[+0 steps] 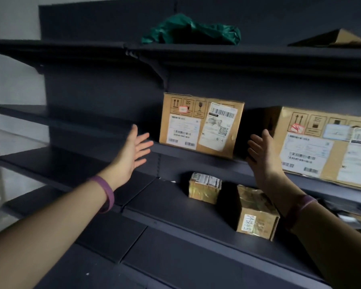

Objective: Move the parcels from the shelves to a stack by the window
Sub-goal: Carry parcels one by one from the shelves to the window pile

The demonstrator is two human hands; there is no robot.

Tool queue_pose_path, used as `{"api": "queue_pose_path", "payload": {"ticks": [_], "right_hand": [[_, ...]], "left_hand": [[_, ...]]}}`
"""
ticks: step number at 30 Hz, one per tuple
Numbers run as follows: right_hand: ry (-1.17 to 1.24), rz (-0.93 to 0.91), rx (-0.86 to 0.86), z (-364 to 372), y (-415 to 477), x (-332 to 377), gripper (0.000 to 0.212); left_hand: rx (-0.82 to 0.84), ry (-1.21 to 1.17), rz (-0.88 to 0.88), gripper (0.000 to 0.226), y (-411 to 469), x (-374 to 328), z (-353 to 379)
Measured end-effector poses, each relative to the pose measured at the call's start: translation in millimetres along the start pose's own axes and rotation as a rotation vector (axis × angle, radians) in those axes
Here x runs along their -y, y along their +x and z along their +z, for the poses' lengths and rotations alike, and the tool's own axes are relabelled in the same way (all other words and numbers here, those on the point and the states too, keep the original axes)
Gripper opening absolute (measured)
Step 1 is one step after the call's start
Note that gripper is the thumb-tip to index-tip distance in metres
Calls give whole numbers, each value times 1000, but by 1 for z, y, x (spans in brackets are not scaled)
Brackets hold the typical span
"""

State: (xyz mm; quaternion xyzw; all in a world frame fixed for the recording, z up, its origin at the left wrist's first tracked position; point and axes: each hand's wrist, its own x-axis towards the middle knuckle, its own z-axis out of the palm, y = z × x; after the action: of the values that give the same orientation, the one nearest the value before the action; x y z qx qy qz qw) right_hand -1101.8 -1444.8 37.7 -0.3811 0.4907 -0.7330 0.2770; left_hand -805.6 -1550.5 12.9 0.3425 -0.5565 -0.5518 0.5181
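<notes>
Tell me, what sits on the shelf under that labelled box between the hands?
On the lower shelf stand two small taped boxes: the rear parcel and the front parcel, which bears a handwritten label. The right forearm hides part of that shelf further right.

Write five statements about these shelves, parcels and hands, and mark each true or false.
1. Both the left hand and the right hand are open. True.
2. The green bag lies on the lowest shelf. False: it lies on the top shelf.
3. The labelled box stands between the two hands. True.
4. The left hand grips the labelled box. False: it hovers apart, to its left.
5. Two small taped parcels sit on the shelf below that box. True.
</notes>
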Motion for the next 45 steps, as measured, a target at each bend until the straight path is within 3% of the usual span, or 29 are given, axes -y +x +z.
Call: {"api": "queue_pose_path", "payload": {"ticks": [10, 17, 24, 29, 36, 45], "right_hand": [[-8, -64, -61, 24, 67, -8, 67], [-30, -85, 14, 38, 106, -27, 58], [-26, -57, -9, 39, 109, -28, 57], [20, -57, 52, 45, 81, -17, 55], [19, -65, -30, 64, -8, 2, 45], [38, -5, -108, 87, -145, 9, 51]], "left_hand": [[-58, -51, 110, 65, 101, 5, 23], [-6, -88, 34, 76, 151, 6, 44], [37, 2, 29, 68, 165, 12, 55], [47, -22, 7, 67, 142, 1, 51], [93, -66, 12, 63, 70, -16, 11], [48, -98, -6, 56, -23, -8, -50]]}}
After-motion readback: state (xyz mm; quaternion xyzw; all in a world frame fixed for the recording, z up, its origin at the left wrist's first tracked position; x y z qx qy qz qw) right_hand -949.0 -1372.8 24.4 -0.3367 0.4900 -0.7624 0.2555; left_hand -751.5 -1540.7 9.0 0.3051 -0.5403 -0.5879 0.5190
